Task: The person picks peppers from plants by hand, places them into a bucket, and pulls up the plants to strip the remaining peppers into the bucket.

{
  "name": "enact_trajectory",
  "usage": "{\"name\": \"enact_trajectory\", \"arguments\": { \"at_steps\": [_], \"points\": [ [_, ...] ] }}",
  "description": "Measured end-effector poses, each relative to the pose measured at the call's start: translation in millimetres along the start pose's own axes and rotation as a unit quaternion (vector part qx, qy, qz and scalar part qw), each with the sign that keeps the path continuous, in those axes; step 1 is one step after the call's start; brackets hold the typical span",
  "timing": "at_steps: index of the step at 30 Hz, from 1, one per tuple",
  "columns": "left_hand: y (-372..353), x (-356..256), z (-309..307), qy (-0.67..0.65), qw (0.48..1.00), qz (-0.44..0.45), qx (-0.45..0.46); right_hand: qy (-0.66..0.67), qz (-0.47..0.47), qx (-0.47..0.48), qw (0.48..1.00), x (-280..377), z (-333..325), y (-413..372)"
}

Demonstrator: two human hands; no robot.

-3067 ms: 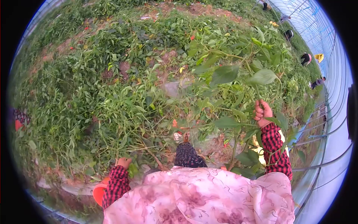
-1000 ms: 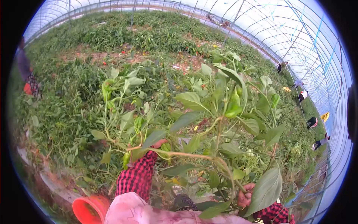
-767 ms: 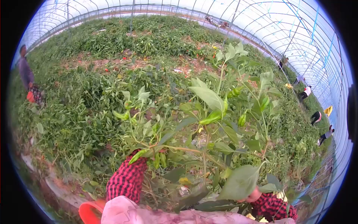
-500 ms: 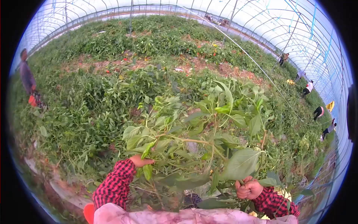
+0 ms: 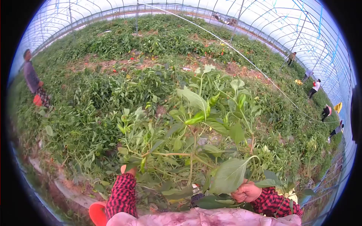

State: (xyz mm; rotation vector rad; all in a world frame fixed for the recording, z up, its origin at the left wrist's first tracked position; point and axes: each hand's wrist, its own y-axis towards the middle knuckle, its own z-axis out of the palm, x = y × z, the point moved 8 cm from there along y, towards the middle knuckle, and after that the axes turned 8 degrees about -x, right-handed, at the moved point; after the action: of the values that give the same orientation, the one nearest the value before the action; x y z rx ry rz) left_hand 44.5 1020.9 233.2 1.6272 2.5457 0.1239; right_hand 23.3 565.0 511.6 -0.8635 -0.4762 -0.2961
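Left hand [image 5: 132, 171] farther left now, partly behind a leaf [image 5: 131, 165].

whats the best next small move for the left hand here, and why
Probably ease the left hand slightly to the right, toward the small green pepper. That pepper hangs just beside it, while the right hand is closed and seems to be steadying the plant. Leaves partly hide the left fingers, so their exact grip is unclear.
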Motion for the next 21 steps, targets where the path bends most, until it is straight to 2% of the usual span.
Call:
{"name": "enact_trajectory", "arguments": {
  "at_steps": [2,3,4,6,7,9,11,12,13,14,15,16,18,19,20,21],
  "points": [
    [3,22,53,-0.082,0.994,-0.024,0.073,-0.011,0.011,0.002,1.0,0,6,3],
    [1,25,56,-0.158,0.976,-0.061,0.133,-0.02,0.009,-0.008,1.0,1,6,5],
    [-2,17,41,-0.157,0.977,-0.061,0.133,-0.03,0.007,-0.018,0.999,1,6,8],
    [-22,-19,22,-0.239,0.934,-0.027,0.264,-0.045,0.006,-0.031,0.998,0,9,17],
    [-16,-26,27,-0.261,0.942,0.026,0.208,-0.062,0.006,-0.046,0.997,1,7,22],
    [-26,-80,-81,-0.454,0.845,0.049,0.278,-0.046,0.002,-0.018,0.999,-4,6,32],
    [-38,-60,-37,-0.421,0.85,0.038,0.314,-0.024,0.009,0.034,0.999,-10,-2,45],
    [-43,-56,-34,-0.387,0.854,0.024,0.349,-0.022,0.007,0.034,0.999,-10,-2,49],
    [-43,-56,-35,-0.386,0.854,0.024,0.349,-0.064,-0.002,-0.016,0.998,-9,-7,56],
    [-48,-71,-68,-0.323,0.855,0.039,0.404,-0.106,-0.011,-0.066,0.992,-7,-15,61],
    [-55,-85,-101,-0.259,0.85,0.052,0.456,-0.109,-0.003,-0.035,0.993,-9,-18,69],
    [-55,-101,-135,-0.258,0.85,0.051,0.455,-0.109,-0.003,-0.034,0.993,-9,-20,75],
    [-69,-152,-199,-0.497,0.687,0.097,0.521,-0.082,-0.018,-0.013,0.996,-8,-17,87],
    [-79,-161,-165,-0.56,0.597,0.093,0.567,-0.09,-0.011,-0.012,0.996,-12,-21,95],
    [-80,-168,-163,-0.559,0.598,0.093,0.567,-0.09,-0.012,-0.011,0.996,-14,-21,100],
    [-81,-185,-168,-0.52,0.639,0.176,0.539,-0.106,-0.016,-0.003,0.994,-15,-19,104]
  ]
}}
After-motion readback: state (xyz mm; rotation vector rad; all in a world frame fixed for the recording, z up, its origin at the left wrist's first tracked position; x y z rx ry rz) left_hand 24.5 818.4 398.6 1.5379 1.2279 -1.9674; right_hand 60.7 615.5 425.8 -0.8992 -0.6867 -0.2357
